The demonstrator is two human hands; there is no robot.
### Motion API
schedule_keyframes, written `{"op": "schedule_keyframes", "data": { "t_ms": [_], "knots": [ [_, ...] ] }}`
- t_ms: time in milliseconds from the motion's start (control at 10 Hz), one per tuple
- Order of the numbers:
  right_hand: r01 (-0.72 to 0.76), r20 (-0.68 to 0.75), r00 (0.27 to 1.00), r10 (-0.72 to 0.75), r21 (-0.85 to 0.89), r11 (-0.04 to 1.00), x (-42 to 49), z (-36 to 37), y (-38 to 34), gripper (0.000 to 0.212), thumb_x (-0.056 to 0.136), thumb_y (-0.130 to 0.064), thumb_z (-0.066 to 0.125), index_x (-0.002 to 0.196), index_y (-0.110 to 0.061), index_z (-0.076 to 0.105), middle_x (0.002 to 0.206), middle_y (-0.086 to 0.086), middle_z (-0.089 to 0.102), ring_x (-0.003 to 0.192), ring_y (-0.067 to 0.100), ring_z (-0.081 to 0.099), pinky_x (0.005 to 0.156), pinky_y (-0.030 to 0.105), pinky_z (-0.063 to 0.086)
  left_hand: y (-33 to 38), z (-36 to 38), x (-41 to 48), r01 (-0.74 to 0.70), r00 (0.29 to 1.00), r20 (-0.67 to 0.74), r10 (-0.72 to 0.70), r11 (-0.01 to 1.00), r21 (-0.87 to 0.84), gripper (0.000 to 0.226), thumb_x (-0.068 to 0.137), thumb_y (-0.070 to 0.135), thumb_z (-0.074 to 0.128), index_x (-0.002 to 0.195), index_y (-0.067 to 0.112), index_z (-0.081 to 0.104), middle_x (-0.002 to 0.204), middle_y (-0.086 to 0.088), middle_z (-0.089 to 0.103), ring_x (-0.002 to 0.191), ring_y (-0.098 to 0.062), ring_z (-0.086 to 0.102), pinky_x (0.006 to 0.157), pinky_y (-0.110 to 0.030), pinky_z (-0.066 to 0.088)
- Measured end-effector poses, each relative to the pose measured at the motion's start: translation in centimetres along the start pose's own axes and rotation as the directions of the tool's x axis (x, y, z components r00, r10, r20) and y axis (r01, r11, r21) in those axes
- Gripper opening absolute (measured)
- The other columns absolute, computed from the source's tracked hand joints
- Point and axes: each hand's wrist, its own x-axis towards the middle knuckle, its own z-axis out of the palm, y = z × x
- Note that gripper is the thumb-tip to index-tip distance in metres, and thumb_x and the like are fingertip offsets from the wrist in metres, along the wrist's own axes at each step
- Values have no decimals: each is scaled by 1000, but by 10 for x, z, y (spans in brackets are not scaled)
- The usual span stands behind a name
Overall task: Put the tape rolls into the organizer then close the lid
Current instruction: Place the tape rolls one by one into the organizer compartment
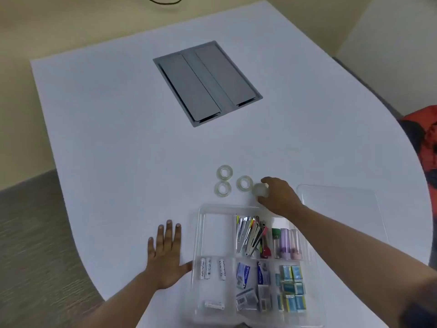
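Observation:
A clear plastic organizer [197, 235] stands at the near edge of the white table, its top-left compartment bare. Three clear tape rolls lie flat just beyond it: one farthest [225, 172], one to the left [222, 189] and one to the right [244, 183]. My right hand [279, 197] reaches over the organizer's far rim, its fingers closed around a fourth tape roll [260, 190]. My left hand [165, 254] lies flat on the table, fingers spread, its thumb touching the organizer's left wall. The clear lid [340, 202] lies on the table to the right.
The organizer's other compartments hold batteries [208, 268], metal clips [248, 235], small tubes [287, 243] and staple boxes [292, 287]. A grey cable hatch [208, 84] is set into the table's middle. A red-and-black object [425, 138] sits past the table's right edge.

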Motion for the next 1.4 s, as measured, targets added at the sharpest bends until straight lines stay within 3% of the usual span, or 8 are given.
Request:
{"op": "schedule_keyframes", "data": {
  "t_ms": [100,300,500,600,800,1000,1200,1400],
  "knots": [
    [-63,-3,998,63,-42,997,4,4,-2,66,79,-37,76,135,-13,49,130,9,57,119,28,53,93,37,45,-2,2,3,-24,1000,-8,24,1000,3,111,77,82,33,132,25,-46,137,2,-58,125,-19,-53,106,-49,-28],
    [-129,-38,991,127,-69,989,14,10,-6,59,69,-36,84,115,-10,57,109,8,59,99,28,59,73,31,46,-3,1,2,-38,999,33,38,999,-8,111,80,78,36,133,22,-44,137,1,-57,125,-21,-53,107,-49,-28],
    [-165,-113,980,163,-4,986,13,10,-4,38,75,-26,74,106,-9,59,100,7,61,81,24,56,65,30,44,0,-2,0,-39,998,45,39,999,-9,111,80,77,36,133,22,-44,136,1,-58,124,-21,-54,107,-50,-27],
    [-149,-186,969,162,86,985,2,2,-11,38,72,-30,75,105,-17,61,96,1,62,79,21,59,63,29,45,-1,-3,0,-43,998,41,43,999,-4,111,80,78,35,133,21,-44,137,0,-58,125,-21,-54,106,-50,-28],
    [117,-202,977,-62,272,955,-40,1,-38,49,75,-27,78,120,-20,59,112,-5,59,78,6,63,72,27,49,0,-2,0,-43,999,32,44,999,-9,111,79,78,36,133,24,-44,138,1,-56,126,-20,-53,108,-50,-27],
    [313,-17,950,-313,76,947,-73,17,-61,51,75,-32,77,122,-23,58,116,-5,58,86,14,62,76,30,50,0,-2,-2,-50,998,30,50,999,-8,110,80,77,37,132,26,-45,138,1,-57,125,-20,-54,108,-50,-27],
    [381,216,915,-341,-184,906,-83,34,-73,56,79,-42,73,130,-28,52,126,-7,57,107,22,61,84,36,50,1,-3,-3,-43,999,23,43,999,-4,110,80,77,37,132,26,-45,137,1,-57,125,-21,-54,108,-50,-26],
    [482,329,871,-365,-429,764,-81,45,-89,50,80,-31,78,122,-17,56,116,3,62,100,29,64,74,37,49,1,-2,-3,-48,999,5,48,999,-5,110,80,78,37,132,25,-44,138,1,-56,125,-21,-53,108,-50,-26]
  ]
}}
